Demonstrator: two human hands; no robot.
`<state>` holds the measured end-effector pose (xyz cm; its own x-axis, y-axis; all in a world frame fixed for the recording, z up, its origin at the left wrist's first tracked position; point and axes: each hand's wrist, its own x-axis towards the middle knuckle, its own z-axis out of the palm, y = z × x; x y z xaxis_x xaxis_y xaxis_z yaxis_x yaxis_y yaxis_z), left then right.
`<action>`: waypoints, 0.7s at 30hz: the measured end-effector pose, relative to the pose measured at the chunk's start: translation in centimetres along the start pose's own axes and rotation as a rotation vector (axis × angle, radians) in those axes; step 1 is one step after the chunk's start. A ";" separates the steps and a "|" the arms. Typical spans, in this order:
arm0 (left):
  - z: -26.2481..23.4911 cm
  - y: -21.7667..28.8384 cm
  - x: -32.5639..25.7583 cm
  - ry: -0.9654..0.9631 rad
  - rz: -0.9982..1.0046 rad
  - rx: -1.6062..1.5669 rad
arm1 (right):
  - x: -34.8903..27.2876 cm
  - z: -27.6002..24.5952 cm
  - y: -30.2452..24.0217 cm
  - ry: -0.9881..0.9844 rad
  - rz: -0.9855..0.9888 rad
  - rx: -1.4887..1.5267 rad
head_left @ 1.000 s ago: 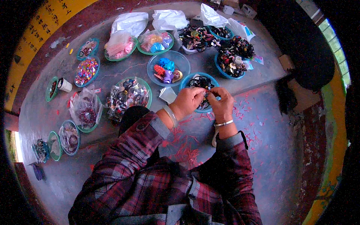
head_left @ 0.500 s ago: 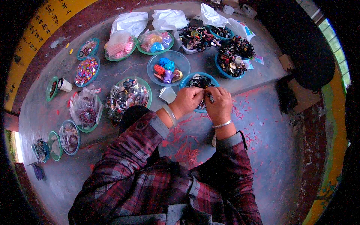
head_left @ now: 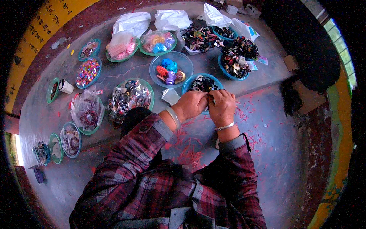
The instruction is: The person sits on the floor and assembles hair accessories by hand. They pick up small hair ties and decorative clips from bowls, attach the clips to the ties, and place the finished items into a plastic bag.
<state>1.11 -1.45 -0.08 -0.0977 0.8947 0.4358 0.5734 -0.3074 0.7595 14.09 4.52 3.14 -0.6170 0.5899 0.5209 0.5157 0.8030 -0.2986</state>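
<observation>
Head view: one blue bowl [head_left: 185,84] with a tangle of black bands [head_left: 206,83] lies at 12 o'clock from the two hands, just beyond the fingers, which hide its near side. The left hand [head_left: 191,104] and right hand [head_left: 222,108] meet over that near edge, fingers curled and drawn together at the tips; any small thing clamped there is hidden, so I cannot tell. One bangle rings each wrist.

At 9 o'clock, near the left hand, lies one folded white sheet [head_left: 170,96]; between 10 and 11 stands one clear basin [head_left: 154,73] with blue, red and purple pieces. One heaped blue-rimmed bowl [head_left: 231,78] sits at 1 o'clock, one white tub [head_left: 195,52] close to 12.

Farther out, two green bowls [head_left: 159,54] stand between 10 and 11, with three white bags [head_left: 132,24] beyond, spread from about 10 to 12. At 9 are one green bowl of packets [head_left: 153,100] and, much farther, one white cup [head_left: 66,87]; at 8 to 9, three small bowls [head_left: 56,149] in a row. Red scraps [head_left: 192,158], too many to count, lie from 4 to 7 o'clock
</observation>
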 end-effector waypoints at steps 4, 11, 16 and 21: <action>-0.4 0.8 0.2 -0.050 -0.105 -0.133 | 0.0 0.6 0.5 0.093 0.046 0.095; 0.1 -0.5 0.3 -0.005 -0.200 -0.235 | 0.0 0.5 0.5 0.104 0.184 0.277; 0.3 -0.5 0.3 0.019 -0.210 -0.226 | -0.3 1.2 1.3 0.119 0.273 0.405; 0.2 -0.8 0.3 0.040 -0.304 -0.447 | -0.5 2.1 2.4 0.055 0.545 0.725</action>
<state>0.78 -0.91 -0.61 -0.2409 0.9544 0.1762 0.1134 -0.1526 0.9818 14.39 6.33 0.42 -0.3582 0.9136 0.1925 0.2158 0.2816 -0.9350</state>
